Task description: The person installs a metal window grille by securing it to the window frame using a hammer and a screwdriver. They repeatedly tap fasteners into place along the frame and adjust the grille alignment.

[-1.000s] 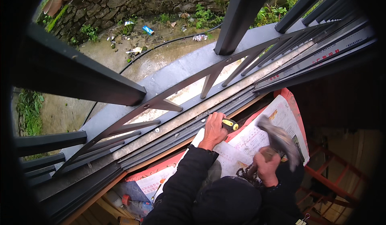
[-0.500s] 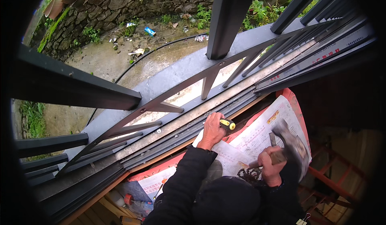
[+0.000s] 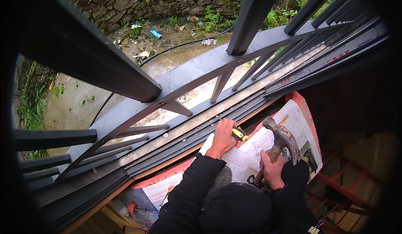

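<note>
My left hand (image 3: 222,140), at the window track (image 3: 201,128), grips a screwdriver (image 3: 240,134) by its yellow-and-black handle; its tip points toward the track, and I cannot tell whether it touches. My right hand (image 3: 272,170) is wrapped round the shaft of a claw hammer (image 3: 281,134), whose metal head is raised to the right of the screwdriver. Printed paper sheets (image 3: 254,147) over a red patterned covering (image 3: 302,101) lie beneath both hands. A small dark chain-like object (image 3: 251,179) shows beside my right wrist, partly hidden.
A grey metal railing (image 3: 180,87) crosses above the track. Beyond are a stone wall (image 3: 155,4), concrete ground (image 3: 75,112) with litter and a black cable. A red metal ladder-like frame (image 3: 343,179) stands below right; a plastic bottle with red cap (image 3: 133,208) lies lower left.
The hammer head, blurred earlier at the right, now shows sharper, higher and further left; my right hand has shifted slightly left. My left hand stays on the screwdriver.
</note>
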